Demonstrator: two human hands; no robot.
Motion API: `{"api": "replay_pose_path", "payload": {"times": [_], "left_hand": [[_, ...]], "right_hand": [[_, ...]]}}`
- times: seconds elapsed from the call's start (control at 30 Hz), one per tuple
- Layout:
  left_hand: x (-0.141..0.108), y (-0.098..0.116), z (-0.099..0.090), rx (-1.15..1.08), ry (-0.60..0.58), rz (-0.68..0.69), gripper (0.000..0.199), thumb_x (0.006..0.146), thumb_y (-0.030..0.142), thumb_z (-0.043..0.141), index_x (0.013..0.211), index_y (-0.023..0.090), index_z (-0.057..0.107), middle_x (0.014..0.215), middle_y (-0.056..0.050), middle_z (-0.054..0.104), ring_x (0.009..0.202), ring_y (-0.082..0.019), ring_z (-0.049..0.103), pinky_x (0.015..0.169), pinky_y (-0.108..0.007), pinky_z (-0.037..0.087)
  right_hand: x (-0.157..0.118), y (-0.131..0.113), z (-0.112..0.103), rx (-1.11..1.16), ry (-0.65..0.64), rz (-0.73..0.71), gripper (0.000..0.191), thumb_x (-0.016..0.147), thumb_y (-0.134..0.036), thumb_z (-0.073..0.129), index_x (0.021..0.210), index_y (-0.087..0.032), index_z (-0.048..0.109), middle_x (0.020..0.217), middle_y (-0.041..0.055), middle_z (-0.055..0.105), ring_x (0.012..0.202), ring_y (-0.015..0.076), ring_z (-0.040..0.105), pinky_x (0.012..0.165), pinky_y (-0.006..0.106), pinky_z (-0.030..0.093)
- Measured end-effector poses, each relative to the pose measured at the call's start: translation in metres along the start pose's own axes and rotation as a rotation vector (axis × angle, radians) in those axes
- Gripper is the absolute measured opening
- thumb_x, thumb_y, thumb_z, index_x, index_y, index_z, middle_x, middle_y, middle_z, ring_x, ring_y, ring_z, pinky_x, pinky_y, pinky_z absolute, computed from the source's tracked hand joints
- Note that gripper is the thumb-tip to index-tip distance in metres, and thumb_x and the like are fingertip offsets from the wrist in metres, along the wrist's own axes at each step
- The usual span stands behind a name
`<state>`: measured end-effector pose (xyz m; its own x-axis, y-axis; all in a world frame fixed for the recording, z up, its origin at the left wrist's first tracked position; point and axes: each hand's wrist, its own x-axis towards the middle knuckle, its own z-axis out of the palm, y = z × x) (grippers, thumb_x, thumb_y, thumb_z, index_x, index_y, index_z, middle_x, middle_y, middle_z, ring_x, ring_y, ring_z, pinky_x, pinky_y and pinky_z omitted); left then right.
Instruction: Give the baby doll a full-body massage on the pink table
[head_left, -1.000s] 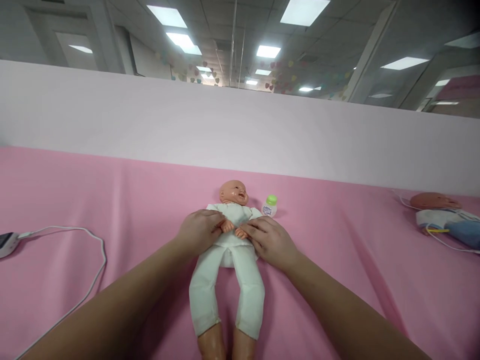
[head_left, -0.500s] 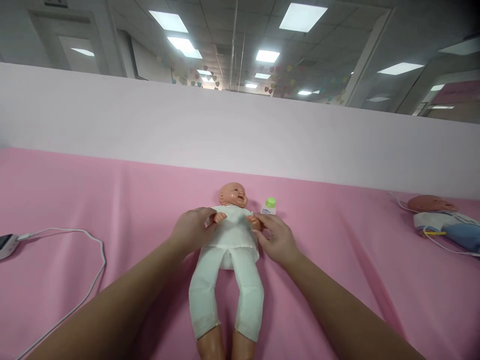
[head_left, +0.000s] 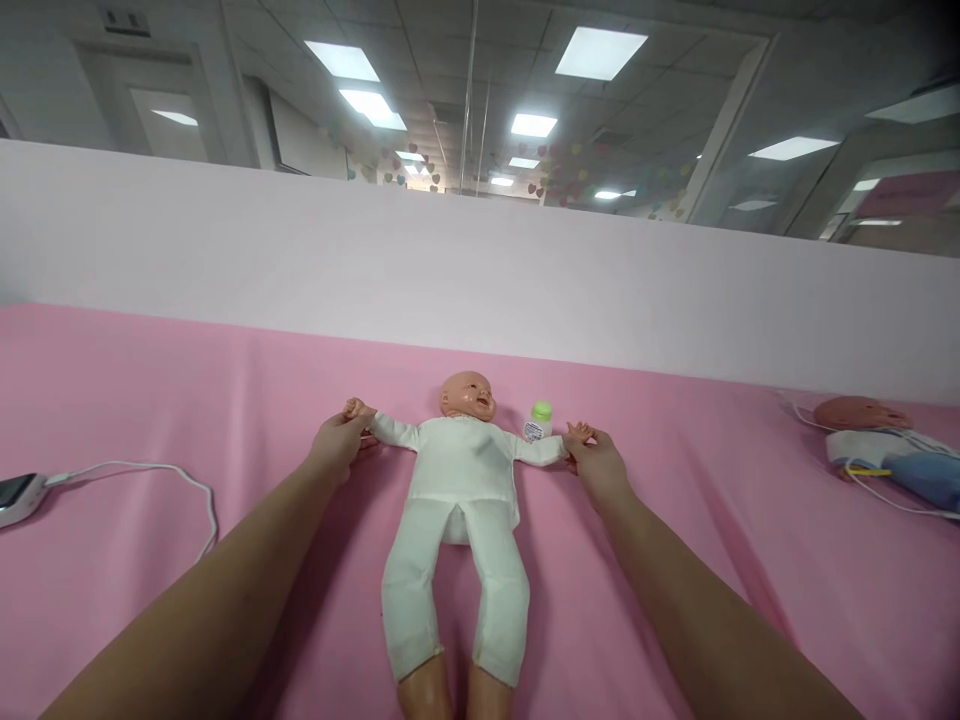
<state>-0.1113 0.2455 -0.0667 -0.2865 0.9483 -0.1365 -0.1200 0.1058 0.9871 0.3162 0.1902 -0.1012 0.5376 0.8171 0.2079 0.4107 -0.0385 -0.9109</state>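
Note:
A baby doll [head_left: 466, 465] in a white top and trousers lies face up on the pink sheet, its arms stretched out sideways. My left hand [head_left: 336, 446] is closed round the doll's hand on the left side. On the right side, my right hand [head_left: 600, 466] grips the doll's other wrist between thumb and fingers. A small bottle with a green cap [head_left: 538, 422] stands beside the doll's head, just behind its right-side arm.
The pink sheet [head_left: 285, 400] meets a low white wall [head_left: 480, 270] with glass above. At the left lies a white device [head_left: 21, 498] with a cable. Another doll [head_left: 892, 450] in blue and white, with tubing, lies at the far right.
Both my hands have moved outward, away from the doll's chest, and the doll's arms have gone from folded in to spread wide. The view has tilted slightly.

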Motion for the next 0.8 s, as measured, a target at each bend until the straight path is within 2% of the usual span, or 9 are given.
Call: {"api": "replay_pose_path", "payload": {"times": [0.07, 0.17, 0.33, 0.43, 0.57, 0.67, 0.8], "left_hand": [[0.003, -0.001, 0.000, -0.037, -0.005, -0.057, 0.032, 0.079, 0.032, 0.079, 0.102, 0.015, 0.066, 0.083, -0.009, 0.072, 0.071, -0.025, 0.076, 0.072, -0.040, 0.067], [0.004, -0.001, 0.001, -0.050, -0.004, -0.064, 0.024, 0.082, 0.028, 0.076, 0.099, 0.015, 0.066, 0.077, -0.008, 0.070, 0.068, -0.025, 0.075, 0.071, -0.040, 0.067], [-0.003, 0.001, 0.003, -0.059, -0.016, -0.019, 0.030, 0.082, 0.034, 0.077, 0.104, 0.016, 0.065, 0.088, -0.009, 0.072, 0.078, -0.024, 0.075, 0.075, -0.040, 0.066], [-0.014, 0.004, 0.006, 0.062, -0.049, 0.193, 0.033, 0.083, 0.044, 0.076, 0.102, 0.018, 0.066, 0.101, -0.008, 0.073, 0.094, -0.024, 0.073, 0.083, -0.036, 0.063], [-0.037, 0.009, 0.018, 0.421, -0.133, 0.514, 0.029, 0.087, 0.049, 0.069, 0.103, 0.024, 0.067, 0.099, -0.002, 0.075, 0.093, -0.024, 0.072, 0.081, -0.033, 0.058], [-0.058, 0.012, 0.031, 0.586, -0.253, 0.677, 0.025, 0.092, 0.046, 0.062, 0.108, 0.027, 0.067, 0.108, -0.002, 0.075, 0.097, -0.024, 0.071, 0.084, -0.034, 0.056], [-0.076, 0.011, 0.043, 0.821, -0.297, 0.839, 0.022, 0.096, 0.041, 0.056, 0.106, 0.025, 0.067, 0.107, -0.006, 0.074, 0.102, -0.027, 0.067, 0.088, -0.040, 0.053]], "right_hand": [[0.000, 0.000, -0.002, -0.105, -0.040, 0.047, 0.056, 0.082, -0.051, 0.071, 0.126, -0.019, 0.062, 0.104, 0.0110, 0.077, 0.085, 0.0270, 0.074, 0.071, 0.035, 0.058], [-0.002, -0.006, -0.004, -0.208, -0.075, 0.072, 0.056, 0.083, -0.050, 0.070, 0.130, -0.020, 0.060, 0.112, 0.0121, 0.075, 0.094, 0.0296, 0.073, 0.074, 0.036, 0.056], [-0.009, -0.019, -0.004, -0.267, -0.080, 0.058, 0.059, 0.088, -0.050, 0.064, 0.137, -0.021, 0.054, 0.115, 0.0103, 0.075, 0.098, 0.0291, 0.072, 0.077, 0.036, 0.055], [-0.019, -0.029, 0.002, -0.213, -0.027, -0.043, 0.060, 0.090, -0.048, 0.062, 0.144, -0.022, 0.050, 0.113, 0.0079, 0.075, 0.097, 0.0268, 0.073, 0.082, 0.037, 0.056], [-0.042, -0.045, 0.014, -0.057, -0.029, -0.332, 0.060, 0.091, -0.043, 0.063, 0.146, -0.022, 0.051, 0.115, 0.0079, 0.074, 0.092, 0.0230, 0.072, 0.082, 0.036, 0.060], [-0.058, -0.051, 0.022, -0.028, -0.104, -0.540, 0.046, 0.092, -0.038, 0.061, 0.136, -0.025, 0.061, 0.122, 0.0075, 0.072, 0.096, 0.0227, 0.070, 0.081, 0.036, 0.061], [-0.069, -0.054, 0.026, -0.095, -0.154, -0.748, 0.041, 0.090, -0.029, 0.064, 0.131, -0.026, 0.065, 0.120, 0.0076, 0.071, 0.106, 0.0260, 0.065, 0.090, 0.042, 0.059]]}}
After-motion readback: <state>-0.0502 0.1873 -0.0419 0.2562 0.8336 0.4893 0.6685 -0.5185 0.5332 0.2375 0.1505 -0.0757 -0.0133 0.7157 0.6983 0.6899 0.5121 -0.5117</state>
